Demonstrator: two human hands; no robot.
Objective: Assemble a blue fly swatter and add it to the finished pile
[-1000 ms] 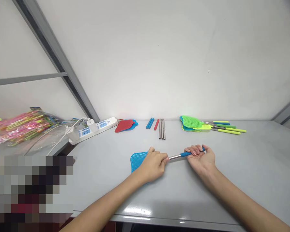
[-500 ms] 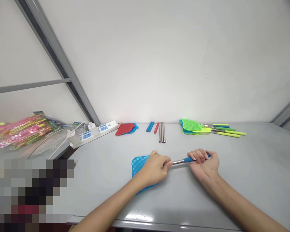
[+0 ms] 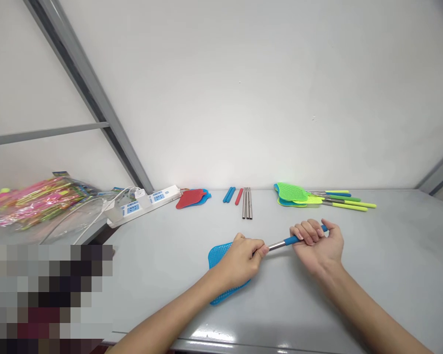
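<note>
A blue fly swatter (image 3: 218,253) with a metal rod and a blue grip spans both hands over the grey table. My left hand (image 3: 245,260) is closed around the rod near the mesh head and hides part of that head. The fingers of my right hand (image 3: 315,241) wrap the blue grip, palm turned up, with the grip's end showing by the thumb. Bare rod shows between the hands. Behind them lie two blue grips (image 3: 229,194), a red grip (image 3: 238,196) and several metal rods (image 3: 247,204).
Red and blue swatter heads (image 3: 190,198) lie at the back left, beside a white power strip (image 3: 143,205) with cables. Several complete swatters (image 3: 293,193) are piled at the back right. Plastic-wrapped packs (image 3: 37,199) fill the far left. A wall (image 3: 258,98) stands behind the table (image 3: 151,275).
Both hands and the swatter have shifted slightly to the right. The grip end has risen, tilting the swatter more, and my right fingers have loosened a little around it.
</note>
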